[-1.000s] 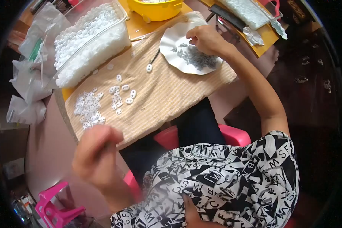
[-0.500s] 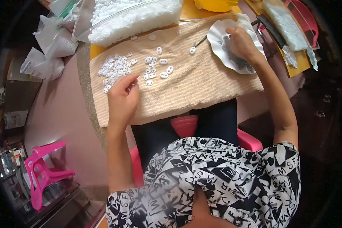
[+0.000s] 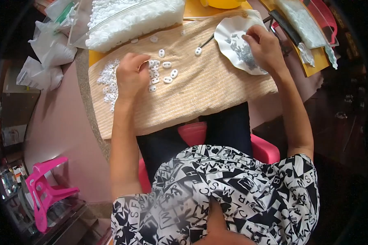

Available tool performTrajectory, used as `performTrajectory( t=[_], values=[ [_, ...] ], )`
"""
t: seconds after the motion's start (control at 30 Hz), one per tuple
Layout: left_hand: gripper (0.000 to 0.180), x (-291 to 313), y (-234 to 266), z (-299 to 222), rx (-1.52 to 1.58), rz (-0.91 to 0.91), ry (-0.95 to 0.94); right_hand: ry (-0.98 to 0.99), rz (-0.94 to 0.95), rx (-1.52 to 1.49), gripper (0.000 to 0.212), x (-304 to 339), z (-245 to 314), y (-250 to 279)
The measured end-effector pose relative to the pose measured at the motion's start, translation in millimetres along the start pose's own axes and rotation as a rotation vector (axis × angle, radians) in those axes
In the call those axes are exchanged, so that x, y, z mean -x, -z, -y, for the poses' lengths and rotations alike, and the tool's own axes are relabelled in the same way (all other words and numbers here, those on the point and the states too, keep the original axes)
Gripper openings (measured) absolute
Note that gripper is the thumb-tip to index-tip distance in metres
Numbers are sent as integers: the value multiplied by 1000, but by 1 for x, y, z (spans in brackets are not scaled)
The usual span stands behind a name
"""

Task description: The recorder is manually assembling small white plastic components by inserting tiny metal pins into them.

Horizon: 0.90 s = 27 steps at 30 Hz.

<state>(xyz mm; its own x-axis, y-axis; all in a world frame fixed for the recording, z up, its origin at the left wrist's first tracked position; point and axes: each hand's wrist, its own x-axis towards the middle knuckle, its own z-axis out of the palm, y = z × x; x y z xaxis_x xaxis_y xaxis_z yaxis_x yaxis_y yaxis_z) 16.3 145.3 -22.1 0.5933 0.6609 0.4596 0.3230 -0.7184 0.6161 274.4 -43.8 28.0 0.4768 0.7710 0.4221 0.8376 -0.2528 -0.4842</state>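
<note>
My left hand [image 3: 131, 75] is over the white two-holed plastic pieces, its thumb and fingers curled together; what they hold, if anything, is hidden. A pile of these small pieces [image 3: 107, 83] lies on its left, and a small cluster [image 3: 154, 74] touches its right side. My right hand [image 3: 266, 49] hovers over a white wavy-rimmed plate [image 3: 225, 38], fingertips pinched; anything between them is too small to make out. Tiny grey metal parts [image 3: 243, 53] lie spread in the plate. Left of the plate, a white oval piece [image 3: 198, 51] lies by a thin dark rod [image 3: 207, 41].
A striped beige towel [image 3: 200, 90] covers the work surface. At the back left stands a clear bin [image 3: 139, 20] full of white pieces. A yellow container [image 3: 225, 3] is at the back. Plastic bags [image 3: 49, 49] sit left, and a pink stool [image 3: 49, 192] stands on the floor.
My left hand has moved up and over the pieces between the pile and the cluster. My right hand has shifted toward the plate's right side, uncovering more grey parts. The whole view has shifted slightly.
</note>
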Motion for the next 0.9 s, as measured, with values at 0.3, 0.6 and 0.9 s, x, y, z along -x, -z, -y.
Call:
performTrajectory(
  t=[0.3,0.6,0.9],
  values=[
    [6,-25,-19,5,-293,233,-316,-158,245,-441,6,63,69,5],
    [11,-7,-12,-31,-128,70,-369,-272,404,-842,6,105,89,-35],
    [12,14,5,-82,1272,47,459,-497,358,-1339,8,74,92,-21]
  ],
)
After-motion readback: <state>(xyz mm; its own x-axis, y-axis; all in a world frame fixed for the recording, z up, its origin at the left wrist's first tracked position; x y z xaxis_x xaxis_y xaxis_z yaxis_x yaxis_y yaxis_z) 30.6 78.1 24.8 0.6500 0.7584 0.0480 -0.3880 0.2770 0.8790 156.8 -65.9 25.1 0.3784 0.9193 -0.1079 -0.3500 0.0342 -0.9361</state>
